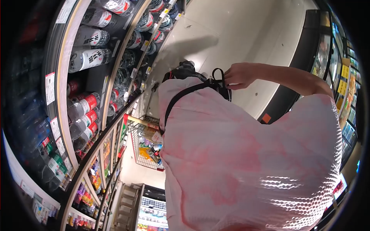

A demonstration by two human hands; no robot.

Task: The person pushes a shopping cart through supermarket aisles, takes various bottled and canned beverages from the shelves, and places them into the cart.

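Observation:
My right hand (pixel 239 75) reaches in from the right, its fingers closed on a black strap (pixel 220 79) with a small loop standing up from it. The strap seems to join a dark bag or pouch, mostly hidden by my hand and my shirt. A black band (pixel 181 94) runs from there across my pink and white shirt (pixel 246 161). My left hand is not visible. To the left of my body stands a wire shopping cart (pixel 135 148) with various packages inside it.
Shelves on the left hold several water bottles (pixel 89 59), some with red labels (pixel 85 104), above price tags (pixel 50 88). Coloured packages fill the lower shelves. Glass-fronted coolers (pixel 323 57) line the right side. A pale floor (pixel 246 34) runs between them. Another lit cooler (pixel 152 210) stands at the bottom.

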